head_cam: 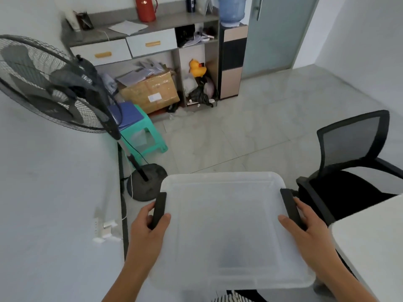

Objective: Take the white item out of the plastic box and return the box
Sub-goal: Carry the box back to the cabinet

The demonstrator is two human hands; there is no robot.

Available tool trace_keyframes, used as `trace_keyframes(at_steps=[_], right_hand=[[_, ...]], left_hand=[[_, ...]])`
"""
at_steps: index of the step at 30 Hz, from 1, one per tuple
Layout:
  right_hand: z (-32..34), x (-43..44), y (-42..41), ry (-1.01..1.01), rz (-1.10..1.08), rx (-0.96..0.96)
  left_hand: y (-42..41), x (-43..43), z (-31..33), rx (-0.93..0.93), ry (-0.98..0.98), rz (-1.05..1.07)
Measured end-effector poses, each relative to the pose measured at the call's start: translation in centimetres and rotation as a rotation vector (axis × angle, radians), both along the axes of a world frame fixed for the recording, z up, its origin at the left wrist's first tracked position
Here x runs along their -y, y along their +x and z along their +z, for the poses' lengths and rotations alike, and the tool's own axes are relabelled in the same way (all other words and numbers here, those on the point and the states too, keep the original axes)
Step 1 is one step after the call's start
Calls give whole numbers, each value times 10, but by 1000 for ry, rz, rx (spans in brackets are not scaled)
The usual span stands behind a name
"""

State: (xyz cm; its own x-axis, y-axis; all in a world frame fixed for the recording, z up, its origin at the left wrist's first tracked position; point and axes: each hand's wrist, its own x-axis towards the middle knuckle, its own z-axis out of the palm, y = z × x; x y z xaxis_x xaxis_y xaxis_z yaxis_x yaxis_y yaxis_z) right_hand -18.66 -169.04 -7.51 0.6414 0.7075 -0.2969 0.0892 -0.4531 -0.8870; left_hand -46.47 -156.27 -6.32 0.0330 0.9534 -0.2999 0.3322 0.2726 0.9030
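Observation:
A translucent plastic box [226, 227] with its lid on is held in front of me above the floor. Black handles sit on its two sides. My left hand [148, 227] grips the left handle [159, 209] with the thumb on the lid. My right hand [305, 227] grips the right handle [290, 207] the same way. The lid is cloudy, so the inside shows only as a faint dark shade; no white item can be made out.
A white table [54, 192] lies to my left, with a black standing fan [54, 83] at its far edge. A black office chair [353, 171] and another white tabletop [370, 247] are on the right. A green stool [141, 136], cardboard box and shelf unit stand ahead.

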Motion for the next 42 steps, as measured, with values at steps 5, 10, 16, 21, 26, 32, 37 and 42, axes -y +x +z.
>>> trace_keyframes(at_steps=[5, 10, 16, 21, 26, 32, 37, 42], right_hand=[[-13, -123, 61, -27, 16, -11], [5, -254, 119, -50, 70, 35], [16, -401, 164, -41, 139, 40], [3, -522, 188, -39, 129, 40], [10, -642, 209, -3, 95, 41], [28, -759, 247, 18, 53, 60], [14, -850, 292, -33, 60, 96], [11, -960, 357, -45, 116, 130]], left_hand=[[59, -118, -10, 0, 20, 22], [114, -239, 8, 22, 54, 58], [149, -366, 4, 36, 68, 145], [175, -488, -12, 28, 56, 155], [201, -622, -4, -3, 85, 111], [247, -755, 17, -54, 103, 52], [288, -849, 6, -68, 85, 27], [346, -942, 2, -25, 70, 57]])
